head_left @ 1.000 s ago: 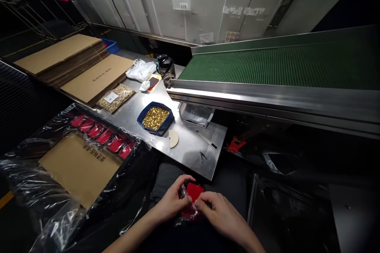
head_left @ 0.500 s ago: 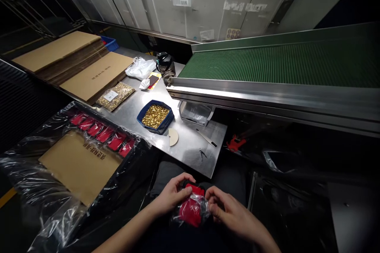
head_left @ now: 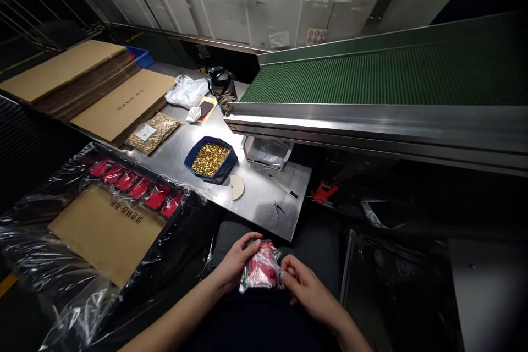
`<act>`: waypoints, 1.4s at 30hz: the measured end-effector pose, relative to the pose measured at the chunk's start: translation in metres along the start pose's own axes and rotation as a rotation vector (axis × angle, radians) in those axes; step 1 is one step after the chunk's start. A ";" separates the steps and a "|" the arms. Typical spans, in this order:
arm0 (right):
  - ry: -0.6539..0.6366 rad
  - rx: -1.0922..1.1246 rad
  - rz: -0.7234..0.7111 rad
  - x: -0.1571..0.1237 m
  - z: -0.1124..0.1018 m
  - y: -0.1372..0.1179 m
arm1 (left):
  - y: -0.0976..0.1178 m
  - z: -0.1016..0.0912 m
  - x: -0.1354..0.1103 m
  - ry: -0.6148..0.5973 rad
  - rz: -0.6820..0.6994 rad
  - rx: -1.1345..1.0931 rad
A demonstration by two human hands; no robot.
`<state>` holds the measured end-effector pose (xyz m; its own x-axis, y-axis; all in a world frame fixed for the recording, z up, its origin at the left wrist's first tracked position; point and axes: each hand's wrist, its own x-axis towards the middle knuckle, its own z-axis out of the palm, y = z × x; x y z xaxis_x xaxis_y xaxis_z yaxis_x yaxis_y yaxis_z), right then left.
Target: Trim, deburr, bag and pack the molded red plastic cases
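A red-and-black part in a clear plastic bag (head_left: 261,270) lies over my lap, between my hands. My left hand (head_left: 236,262) grips its left side, thumb across the upper face. At the bag's right edge, my right hand (head_left: 304,285) has its thumb and fingers pinched together on the clear film. The plastic covers most of the red face, and the part's underside is hidden. To the left, several similar red bagged parts (head_left: 140,188) stand in a row inside a box lined with black plastic, beside a cardboard sheet (head_left: 105,234).
On the metal table (head_left: 259,214) are a blue tray of small gold-coloured pieces (head_left: 211,159), a cream disc (head_left: 236,187), a thin flat tool (head_left: 283,186) and small pliers-like clippers (head_left: 278,209). A green conveyor (head_left: 363,80) slopes above its right side. Cardboard stacks (head_left: 124,104) lie at left.
The plastic has been drawn up over the part's top, which stuck out bare before. Both hands still hold it, and the bag now lies flatter. The whole view has shifted slightly.
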<state>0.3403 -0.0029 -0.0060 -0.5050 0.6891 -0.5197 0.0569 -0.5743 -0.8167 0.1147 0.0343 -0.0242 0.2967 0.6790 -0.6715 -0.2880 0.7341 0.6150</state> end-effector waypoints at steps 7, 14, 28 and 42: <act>0.081 0.033 -0.055 0.010 -0.003 -0.019 | 0.007 0.008 0.009 -0.011 0.022 0.004; -0.028 0.224 -0.067 0.010 -0.002 -0.019 | 0.026 0.006 -0.001 -0.206 -0.057 -0.004; -0.109 -0.329 -0.185 0.007 0.016 -0.081 | 0.035 0.002 0.019 -0.441 -0.232 0.154; 0.292 -0.375 -0.294 0.008 0.020 -0.069 | 0.047 0.001 0.015 -0.681 -0.010 0.431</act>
<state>0.3154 0.0335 0.0515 -0.2890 0.9212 -0.2607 0.2792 -0.1794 -0.9433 0.1067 0.0794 -0.0045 0.8273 0.4278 -0.3640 0.0532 0.5854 0.8090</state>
